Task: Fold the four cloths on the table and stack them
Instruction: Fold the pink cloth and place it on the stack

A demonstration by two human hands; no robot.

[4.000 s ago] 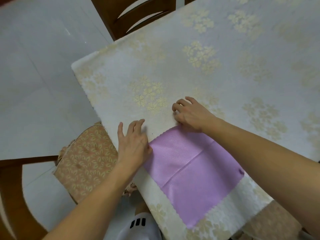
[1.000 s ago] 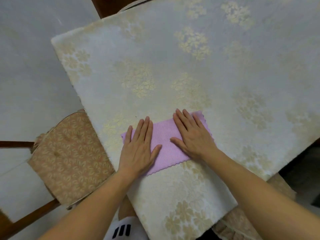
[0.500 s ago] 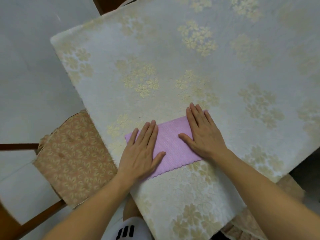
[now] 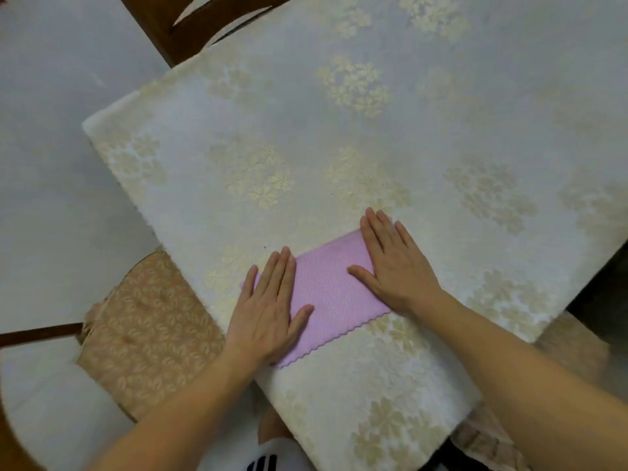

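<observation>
Purple cloth (image 4: 331, 294) lies folded into a strip near the bench (image 4: 339, 147) front edge. Left hand (image 4: 268, 307) and right hand (image 4: 396, 266) lie flat on its two ends, fingers straight, gripping nothing. Risks: lifting the palms probably lets the fold spring open; uneven pressing skews the layers; a sideways sweep could slide it off the edge. Other three cloths not in view.

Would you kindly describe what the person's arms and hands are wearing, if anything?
Nothing shows on them: the left hand and right hand are bare, with no gloves, rings or watch visible, and both forearms are uncovered, with no sleeves in view.
</observation>
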